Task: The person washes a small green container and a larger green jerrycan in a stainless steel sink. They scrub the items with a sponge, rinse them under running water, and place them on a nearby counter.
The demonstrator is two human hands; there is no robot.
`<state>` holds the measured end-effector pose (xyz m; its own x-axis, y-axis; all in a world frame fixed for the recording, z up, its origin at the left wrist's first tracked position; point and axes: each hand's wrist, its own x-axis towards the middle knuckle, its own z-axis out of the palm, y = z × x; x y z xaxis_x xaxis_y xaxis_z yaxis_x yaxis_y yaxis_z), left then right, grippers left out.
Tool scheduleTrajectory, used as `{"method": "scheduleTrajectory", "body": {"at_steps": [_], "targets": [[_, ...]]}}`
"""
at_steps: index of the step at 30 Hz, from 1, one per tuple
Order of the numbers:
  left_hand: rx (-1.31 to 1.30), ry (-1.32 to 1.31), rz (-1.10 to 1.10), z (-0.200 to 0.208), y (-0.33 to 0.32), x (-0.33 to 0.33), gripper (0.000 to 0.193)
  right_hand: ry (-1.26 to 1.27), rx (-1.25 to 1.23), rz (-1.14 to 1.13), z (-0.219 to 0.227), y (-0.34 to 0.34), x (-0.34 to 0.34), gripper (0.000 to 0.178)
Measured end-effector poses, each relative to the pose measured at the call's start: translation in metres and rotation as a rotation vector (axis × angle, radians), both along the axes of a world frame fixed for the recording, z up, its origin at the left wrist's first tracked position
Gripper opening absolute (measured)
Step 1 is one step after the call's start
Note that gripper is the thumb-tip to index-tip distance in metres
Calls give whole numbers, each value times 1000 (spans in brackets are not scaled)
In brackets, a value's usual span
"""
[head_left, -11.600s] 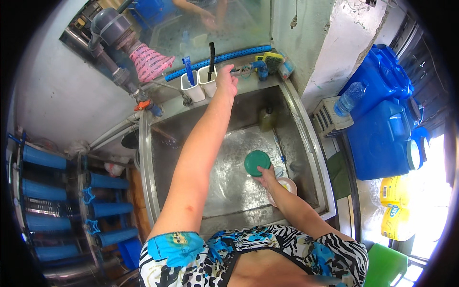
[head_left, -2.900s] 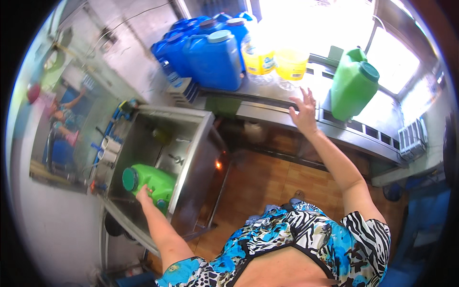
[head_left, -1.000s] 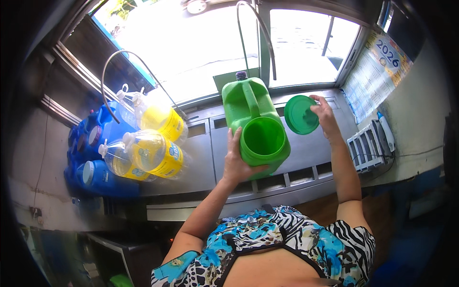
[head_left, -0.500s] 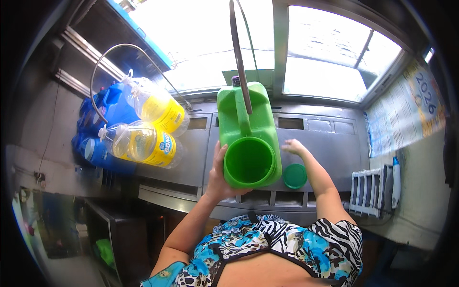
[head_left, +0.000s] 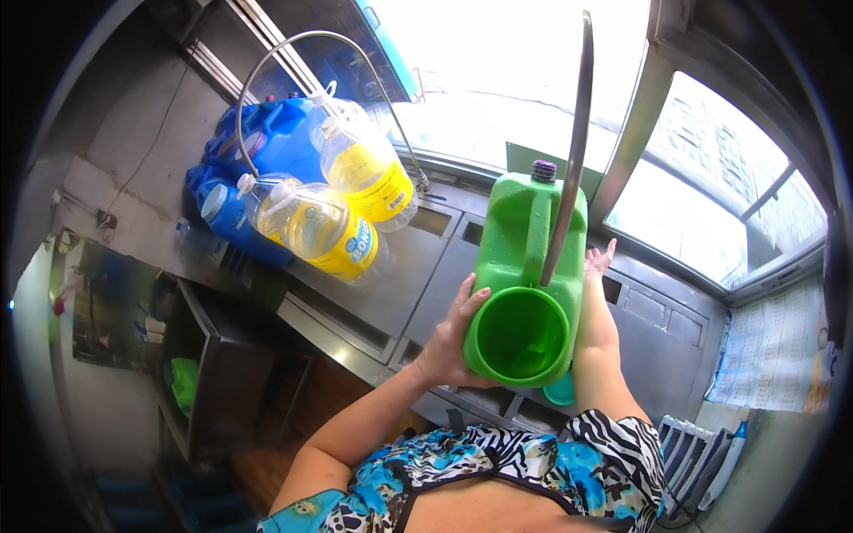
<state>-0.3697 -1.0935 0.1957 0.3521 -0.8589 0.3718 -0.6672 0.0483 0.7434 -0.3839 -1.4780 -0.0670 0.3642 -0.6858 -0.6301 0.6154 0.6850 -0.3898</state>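
Note:
A green plastic jerrycan (head_left: 505, 258) has a wide round mouth (head_left: 515, 338) facing me and a narrow dark-threaded spout (head_left: 544, 171) at its far end. My left hand (head_left: 453, 342) grips its near left side, thumb and fingers against the wall beside the mouth. My right hand (head_left: 598, 258) is stretched past the right side, fingers apart and nothing in them; whether it touches the jerrycan I cannot tell. In front of the jerrycan hangs a grey hose (head_left: 569, 160), its end just above the mouth. A green round lid (head_left: 561, 389) is partly hidden behind the jerrycan and my right forearm.
Two clear bottles with yellow labels (head_left: 366, 178) stand on the metal counter (head_left: 422, 298) at left. Blue jugs (head_left: 284, 138) are behind them, under an arched metal tube (head_left: 306, 35). At right are a white rack (head_left: 689, 453) and a wall calendar (head_left: 769, 351). Bright windows line the back.
The view has turned, shifting everything to the right and tilting it. My right hand has moved from near the lid to the jerrycan's far right side. My left hand keeps its hold.

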Motion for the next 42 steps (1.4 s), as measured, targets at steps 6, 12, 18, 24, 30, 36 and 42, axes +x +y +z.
{"method": "scheduleTrajectory", "body": {"at_steps": [6,12,18,24,30,36,42], "targets": [[-5,15,8,2,-4,4,125,168,-206,-21,28,17,-9,113],[-3,48,11,2,0,6,127,250,-421,42,11,3,3,102],[51,36,-6,1,3,10,135,320,-488,131,-14,3,-7,92],[46,14,42,-18,36,10,135,1116,-673,180,-22,77,-100,75],[976,-454,-77,-72,168,24,102,1669,-980,149,-25,269,-195,56],[1224,89,95,-98,336,25,88,934,-1578,866,8,426,-157,33],[1099,206,506,-81,487,-5,90,299,-2025,1073,61,578,-59,23]]}}
